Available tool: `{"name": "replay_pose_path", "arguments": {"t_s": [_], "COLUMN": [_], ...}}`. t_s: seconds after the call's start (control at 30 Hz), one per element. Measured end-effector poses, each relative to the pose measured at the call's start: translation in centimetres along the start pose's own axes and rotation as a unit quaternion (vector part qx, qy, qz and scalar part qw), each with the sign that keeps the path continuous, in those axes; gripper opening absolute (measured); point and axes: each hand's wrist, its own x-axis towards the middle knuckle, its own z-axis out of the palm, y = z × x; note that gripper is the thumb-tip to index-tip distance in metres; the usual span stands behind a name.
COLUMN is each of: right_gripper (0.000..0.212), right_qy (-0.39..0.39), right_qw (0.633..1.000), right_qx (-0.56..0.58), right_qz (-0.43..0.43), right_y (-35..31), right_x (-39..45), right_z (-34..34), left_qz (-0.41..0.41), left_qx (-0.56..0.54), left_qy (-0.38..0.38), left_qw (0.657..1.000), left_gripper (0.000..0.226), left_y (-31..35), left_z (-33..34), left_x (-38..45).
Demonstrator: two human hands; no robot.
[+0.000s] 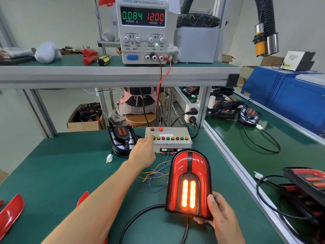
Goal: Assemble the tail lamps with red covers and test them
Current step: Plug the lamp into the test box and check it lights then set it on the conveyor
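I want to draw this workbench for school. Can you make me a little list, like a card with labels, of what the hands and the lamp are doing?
left hand: reaches to the switch box, fingertip at the leftmost button of its row
right hand: holds the tail lamp at its lower right corner
tail lamp: red cover on, two orange strips glowing, tilted up off the table
power supply: on the shelf, reads 0.084 A and 12.00 V
uncovered lamp: left of the switch box, dark
loose red cover: on the table, far left

Person, head-camera view: left hand (pixel 142 152) and right hand (pixel 222 213) bare, forearms unsleeved, no gloves, rings or watch visible.
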Motion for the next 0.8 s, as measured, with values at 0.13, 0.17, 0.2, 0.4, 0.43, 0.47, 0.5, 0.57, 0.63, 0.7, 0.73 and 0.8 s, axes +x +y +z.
{"name": "replay_pose_path", "arguments": {"t_s": [0.13,0.17,0.2,0.4,0.43,0.47,0.5,0.57,0.63,0.7,0.73,0.8], "right_gripper": [0.025,0.025,0.024,0.025,0.025,0.025,0.025,0.032,0.041,0.044,0.044,0.044], "right_qy": [0.004,0.004,0.005,0.009,0.009,0.008,0.007,0.012,0.012,0.012,0.011,0.010], "right_qw": [1.000,1.000,1.000,1.000,1.000,1.000,1.000,1.000,1.000,1.000,1.000,1.000], "right_qx": [0.000,-0.002,-0.004,-0.015,-0.014,-0.013,-0.011,0.001,0.003,0.002,0.002,-0.003], "right_qz": [0.002,0.002,0.002,0.006,0.007,0.008,0.007,0.002,-0.002,-0.003,-0.003,-0.002], "right_y": [0.0,0.1,0.1,0.0,0.0,0.0,-0.1,-0.1,-0.1,0.0,0.1,0.2], "right_x": [0.0,0.0,0.1,0.1,0.1,0.1,0.0,-0.1,-0.1,-0.1,-0.1,-0.1], "right_z": [0.0,0.0,0.0,0.0,0.1,0.1,0.2,0.3,0.3,0.2,0.1,0.1], "left_qz": [0.003,0.002,-0.003,-0.018,-0.008,0.002,0.012,0.028,0.025,0.018,0.017,0.018], "left_qx": [-0.001,0.001,0.002,0.008,0.016,0.024,0.037,0.076,0.109,0.129,0.140,0.162], "left_qy": [0.017,0.017,0.015,-0.009,-0.009,-0.009,-0.008,-0.010,-0.015,-0.017,-0.018,-0.021], "left_qw": [1.000,1.000,1.000,1.000,1.000,1.000,0.999,0.997,0.994,0.991,0.990,0.986], "left_gripper": [0.055,0.053,0.052,0.052,0.054,0.057,0.060,0.066,0.069,0.071,0.070,0.068], "left_y": [0.0,0.0,0.0,0.0,0.0,0.1,0.2,0.5,0.8,1.3,1.5,1.8], "left_z": [-0.1,-0.1,-0.1,-0.6,-0.5,-0.5,-0.4,-0.3,-0.1,-0.1,0.0,0.2], "left_x": [-0.1,-0.1,-0.1,0.0,0.0,0.1,0.2,0.4,0.5,0.6,0.7,0.7]}}
